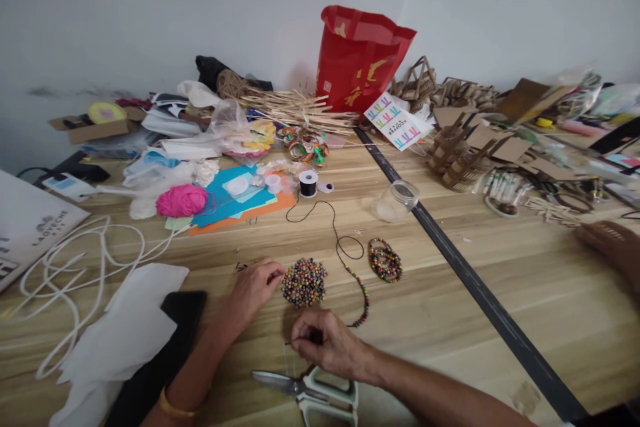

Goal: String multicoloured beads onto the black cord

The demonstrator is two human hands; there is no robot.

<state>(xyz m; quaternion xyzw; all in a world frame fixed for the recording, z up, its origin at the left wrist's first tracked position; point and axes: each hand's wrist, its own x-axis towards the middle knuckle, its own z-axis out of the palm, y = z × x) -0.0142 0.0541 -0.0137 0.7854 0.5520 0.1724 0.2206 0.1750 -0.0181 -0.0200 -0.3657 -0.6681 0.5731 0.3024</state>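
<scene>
My left hand rests on the wooden table with its fingertips pinched at the left edge of a pile of small multicoloured beads. My right hand is closed just below the pile and pinches the end of a black cord. Several beads are strung on that cord, which runs up to a black spool. A finished coil of strung beads lies to the right of the pile. Scissors lie under my right wrist.
A clear lidded jar, pink yarn ball, white rope, white cloth and black phone lie around. A red bag and craft clutter line the wall. Another person's hand rests at the right edge.
</scene>
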